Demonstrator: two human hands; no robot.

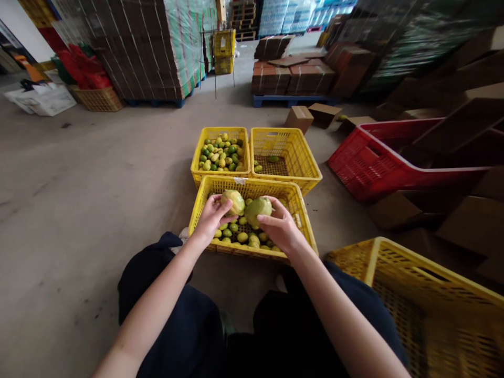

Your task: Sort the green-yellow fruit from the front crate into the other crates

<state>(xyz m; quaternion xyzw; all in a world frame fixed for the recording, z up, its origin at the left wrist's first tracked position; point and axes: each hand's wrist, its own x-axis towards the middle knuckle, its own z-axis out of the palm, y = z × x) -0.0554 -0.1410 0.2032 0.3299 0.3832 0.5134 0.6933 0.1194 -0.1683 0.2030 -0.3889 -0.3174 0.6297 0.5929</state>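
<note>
My left hand (214,215) is closed on a yellow-green fruit (233,202). Close beside it, my right hand (280,223) grips a greener fruit (258,211). Both are held above the near yellow crate (307,226), which has several green and yellow fruits (242,238) in its bottom. Behind it on the left, a yellow crate (194,152) is well filled with similar fruits (222,153). The back right yellow crate (299,152) holds a few green fruits (273,159) on its left side.
A large yellow crate (376,262) stands at the lower right. Beyond it are a red crate (366,157) and a heap of cardboard boxes (468,226). Wrapped stacks (134,47) and a blue pallet (275,101) with flat cardboard stand farther back.
</note>
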